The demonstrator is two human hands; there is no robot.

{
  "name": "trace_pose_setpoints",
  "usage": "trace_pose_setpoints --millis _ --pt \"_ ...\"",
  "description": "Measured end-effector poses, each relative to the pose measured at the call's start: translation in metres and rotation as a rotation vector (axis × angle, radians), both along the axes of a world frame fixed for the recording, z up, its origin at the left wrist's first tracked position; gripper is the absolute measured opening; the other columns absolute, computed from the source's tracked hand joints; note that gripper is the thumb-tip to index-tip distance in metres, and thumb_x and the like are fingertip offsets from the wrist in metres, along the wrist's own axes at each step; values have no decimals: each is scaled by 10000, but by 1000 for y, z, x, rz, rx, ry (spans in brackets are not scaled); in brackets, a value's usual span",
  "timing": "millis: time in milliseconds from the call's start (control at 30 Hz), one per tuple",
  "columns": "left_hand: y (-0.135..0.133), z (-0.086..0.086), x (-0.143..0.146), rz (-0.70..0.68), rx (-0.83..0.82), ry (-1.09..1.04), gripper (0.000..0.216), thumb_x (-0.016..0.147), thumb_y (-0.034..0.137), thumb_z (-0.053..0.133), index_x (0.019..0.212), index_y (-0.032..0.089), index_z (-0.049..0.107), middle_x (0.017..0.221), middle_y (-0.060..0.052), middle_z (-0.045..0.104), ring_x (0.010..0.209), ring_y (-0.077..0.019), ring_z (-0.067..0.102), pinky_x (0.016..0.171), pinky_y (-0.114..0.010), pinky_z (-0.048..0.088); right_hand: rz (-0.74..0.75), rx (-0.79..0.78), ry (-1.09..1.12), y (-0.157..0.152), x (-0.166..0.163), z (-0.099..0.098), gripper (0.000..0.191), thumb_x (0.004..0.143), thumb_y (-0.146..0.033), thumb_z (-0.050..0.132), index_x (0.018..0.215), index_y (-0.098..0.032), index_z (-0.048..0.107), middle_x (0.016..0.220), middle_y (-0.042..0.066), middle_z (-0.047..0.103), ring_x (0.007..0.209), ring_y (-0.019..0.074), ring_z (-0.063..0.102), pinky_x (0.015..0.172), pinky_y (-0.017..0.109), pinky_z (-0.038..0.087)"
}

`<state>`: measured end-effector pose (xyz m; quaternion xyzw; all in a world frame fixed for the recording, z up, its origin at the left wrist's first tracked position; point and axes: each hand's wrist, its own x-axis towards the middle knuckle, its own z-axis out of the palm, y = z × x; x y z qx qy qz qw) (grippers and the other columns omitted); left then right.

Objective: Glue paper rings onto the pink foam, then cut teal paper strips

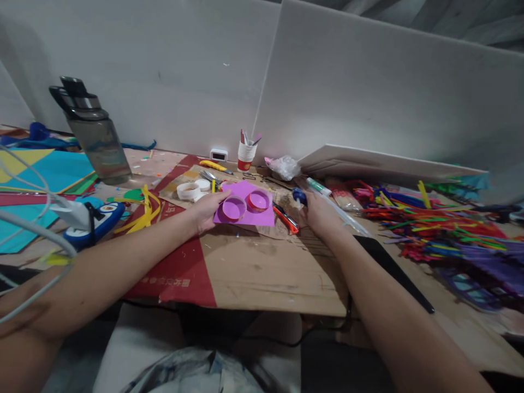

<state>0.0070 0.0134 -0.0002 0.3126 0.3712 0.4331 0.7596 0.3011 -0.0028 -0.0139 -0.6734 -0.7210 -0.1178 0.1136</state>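
My left hand is closed on the left edge of a purple paper sheet. Two short rings cut from paper cups stand on that sheet: a left ring and a right ring with a red outer wall. To the right of the sheet, my right hand grips what looks like a dark blue glue gun, mostly hidden by the fingers. An orange utility knife lies between the sheet and my right hand.
White paper rings, a yellow knife and a paper cup with pens stand behind. A water bottle and coloured paper are left. Pipe cleaners pile up right, beside a black flat object.
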Motion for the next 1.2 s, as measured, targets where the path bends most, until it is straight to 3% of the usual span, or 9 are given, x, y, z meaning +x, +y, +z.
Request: trace_pose_setpoints --millis 100,233,333,433,600,800,967,1200 --pt "0 -1 1 27 5 -3 203 864 161 519 1010 58 617 738 -121 688 594 -172 661 610 -313 580 -13 147 194 0 5 3 336 810 -188 450 1103 -94 583 1059 195 638 979 294 585 842 385 436" --pt "-5 2 5 63 34 1 202 848 130 503 996 49 615 732 -116 691 594 -170 661 609 -303 580 -100 344 541 -6 -8 14 296 821 -362 527 916 -111 651 880 169 671 834 296 616 767 415 464" --pt "-9 3 7 93 29 10 200 828 119 520 988 51 619 728 -107 695 598 -168 662 604 -296 580 50 402 854 -19 -26 25 337 820 -441 545 933 -141 649 789 99 671 672 220 598 647 367 484" --pt "-9 3 7 82 27 -3 224 814 114 528 1009 58 624 761 -105 705 634 -177 672 634 -314 585 258 345 1011 -33 -42 31 306 848 -439 520 919 -169 648 791 64 669 616 166 579 579 306 475" --pt "-9 3 6 90 44 -62 215 797 99 535 984 63 635 822 -116 713 689 -193 681 673 -328 585 357 246 989 -45 -54 28 293 833 -409 571 971 -162 645 889 77 692 726 187 622 695 340 503" --pt "-10 3 5 57 95 -109 287 824 118 523 1091 70 617 939 -129 709 755 -201 689 710 -354 591 384 127 885 -52 -58 23 286 862 -406 541 987 -176 655 958 81 691 891 235 635 820 396 491" --pt "-9 -4 7 59 129 -142 294 883 170 481 1149 94 581 1113 -145 670 902 -232 679 787 -414 579 391 117 779 -57 -62 20 297 850 -420 546 1003 -185 646 920 83 696 855 254 640 772 405 503" --pt "-13 -4 11 90 100 -134 294 903 177 460 1161 93 572 1051 -148 690 866 -214 688 775 -394 580 349 82 574 -61 -68 17 376 877 -408 493 1151 -175 604 1002 106 687 926 283 635 773 402 500"
